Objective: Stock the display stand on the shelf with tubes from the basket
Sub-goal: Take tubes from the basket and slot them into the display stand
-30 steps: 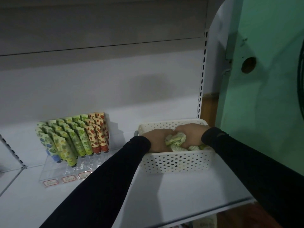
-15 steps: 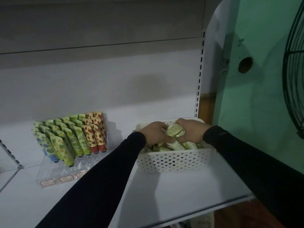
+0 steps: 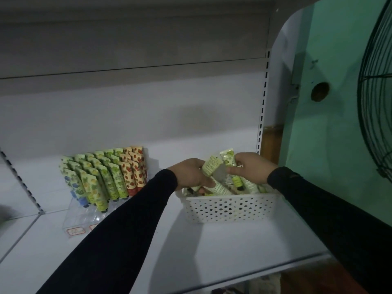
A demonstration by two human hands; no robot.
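A white perforated basket (image 3: 231,207) stands on the shelf, holding several green and cream tubes. Above it my left hand (image 3: 191,174) grips a green tube (image 3: 211,165) by its lower part, label side up. My right hand (image 3: 251,168) holds another green tube (image 3: 229,159) lifted upright beside the first one. The clear display stand (image 3: 84,217) sits to the left, filled with rows of green, blue and red-patterned tubes (image 3: 106,175); its front rows stand bare.
The white shelf (image 3: 212,251) has a slotted upright (image 3: 263,102) behind the basket. A black wire fan guard (image 3: 375,102) hangs at the right by a green wall. Red price labels (image 3: 75,231) line the stand's front.
Both hands have risen out of the basket, each lifting a green tube; a second ago they were down among the tubes.
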